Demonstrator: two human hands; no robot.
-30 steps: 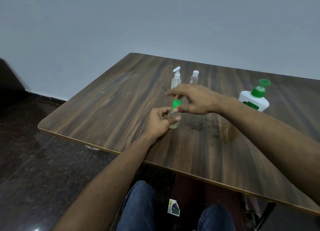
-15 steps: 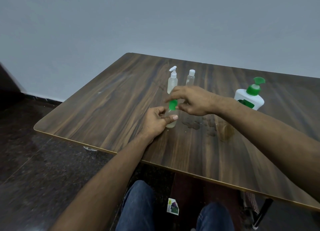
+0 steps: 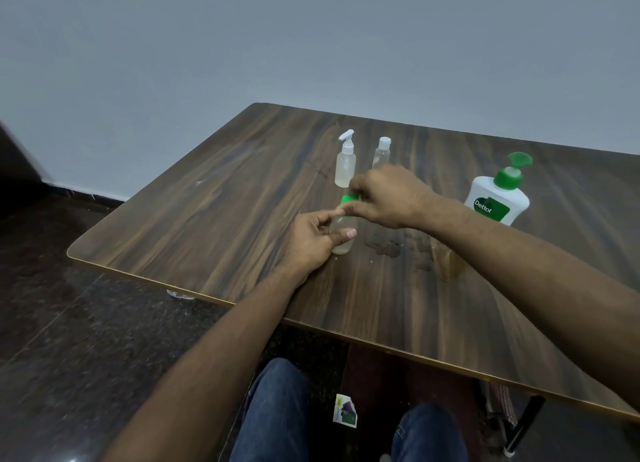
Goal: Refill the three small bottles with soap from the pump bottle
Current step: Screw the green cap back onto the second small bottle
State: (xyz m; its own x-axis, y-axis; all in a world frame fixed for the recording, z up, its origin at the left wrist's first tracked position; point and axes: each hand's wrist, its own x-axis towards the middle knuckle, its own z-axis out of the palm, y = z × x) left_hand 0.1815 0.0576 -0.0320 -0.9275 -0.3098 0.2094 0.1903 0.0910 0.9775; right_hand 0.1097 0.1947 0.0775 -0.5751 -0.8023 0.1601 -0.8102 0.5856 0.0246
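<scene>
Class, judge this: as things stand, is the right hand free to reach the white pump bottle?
Probably not yet: the right hand pinches the green cap; the pump bottle itself stands unobstructed.

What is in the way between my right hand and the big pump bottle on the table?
Nothing visible. The right hand pinches the green cap of the small bottle that the left hand holds; only bare table with wet patches separates it from the pump bottle.

plain room, bare grey wall (image 3: pixel 242 46), wooden table (image 3: pixel 214 226), dark stone floor (image 3: pixel 69 340)
</scene>
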